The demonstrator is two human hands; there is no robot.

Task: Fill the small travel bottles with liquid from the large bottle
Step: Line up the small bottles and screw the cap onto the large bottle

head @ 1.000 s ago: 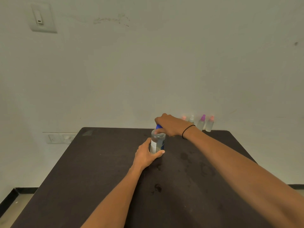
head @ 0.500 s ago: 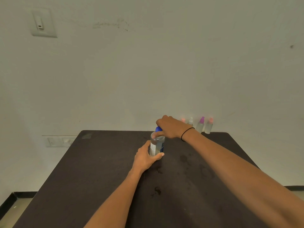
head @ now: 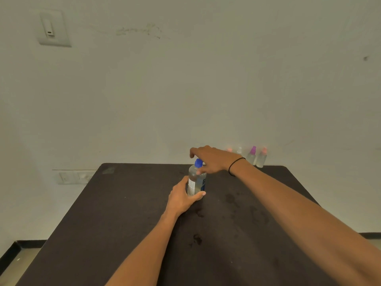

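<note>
The large bottle (head: 196, 180) stood upright on the dark table (head: 123, 213), near the far edge, and serves as the reference here. The left hand (head: 181, 200) gripped its lower body, thumb across the near side and fingers wrapped behind. The right hand (head: 212, 161) was placed over the blue cap (head: 198, 163) with the thumb against the bottle's neck and the fingers arched above; whether it pinched the cap or had just loosened its hold could not be determined.

The step in hand appeared to be work on the cap, either unscrewing or tightening. No pouring was under way. If the cap was coming off, the next move called for a steady base grip and a twisting pinch on the cap, then a travel bottle brought close.

The small travel bottles (head: 256, 157) stood in a row to the right of and behind the large bottle, against the wall (head: 206, 79), partly hidden by the right wrist. Wet marks (head: 231, 200) lay on the table right of and nearer than the large bottle. Nothing obstructed the cap.
</note>
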